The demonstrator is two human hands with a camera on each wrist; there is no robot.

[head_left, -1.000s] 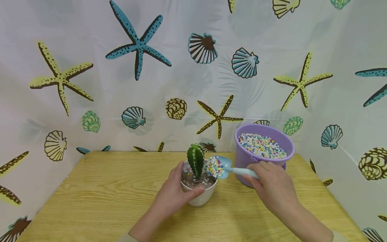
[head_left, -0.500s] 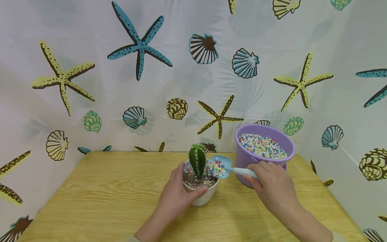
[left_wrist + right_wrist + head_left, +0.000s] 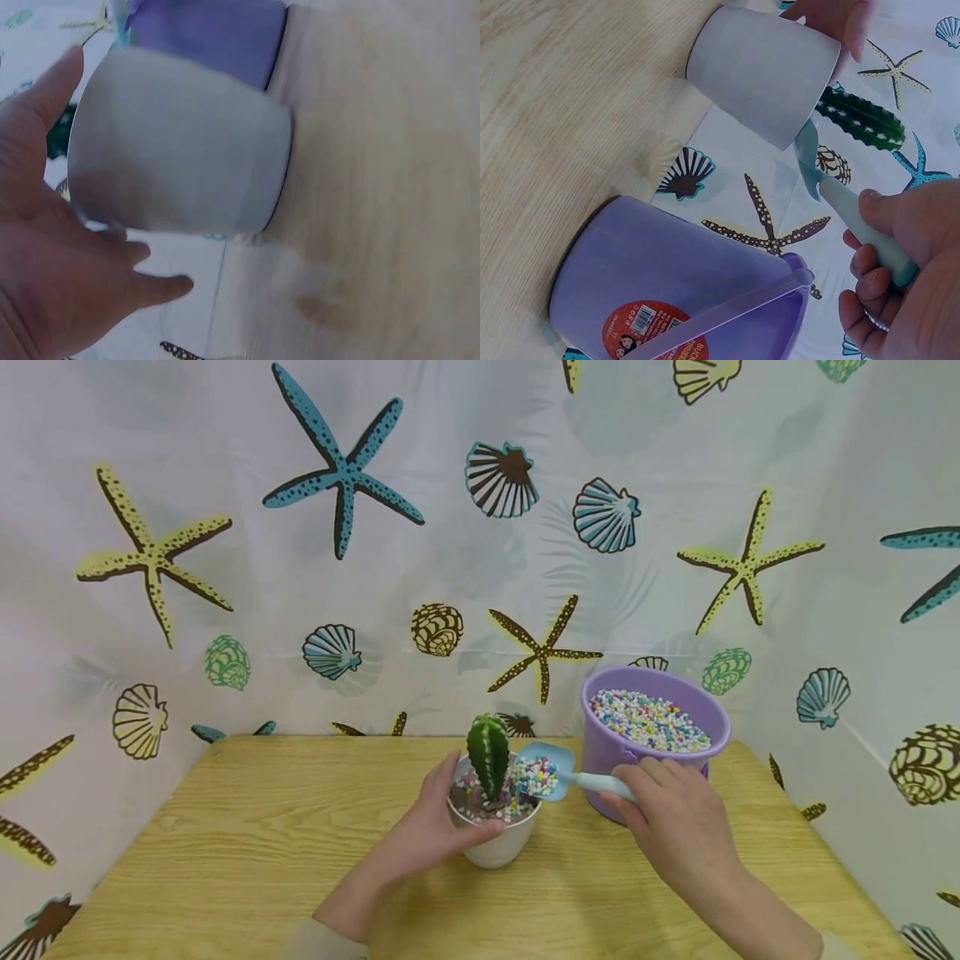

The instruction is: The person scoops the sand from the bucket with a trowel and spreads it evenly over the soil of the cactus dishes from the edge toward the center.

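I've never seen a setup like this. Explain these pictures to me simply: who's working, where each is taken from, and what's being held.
There is no machine: a person is working barehanded, wearing three cameras. The wide view comes from the head, looking forward and down. The two closer ones come from the wrists, so everything looks tipped sideways. On the wooden table are a white pot with a cactus and a purple bucket of multicoloured pellets. The left hand holds the pot; the right hand grips a light blue scoop carrying pellets at the pot's rim.

Left hand (image 3: 64, 259) grips pot (image 3: 180, 146); purple bucket (image 3: 214, 34) behind.
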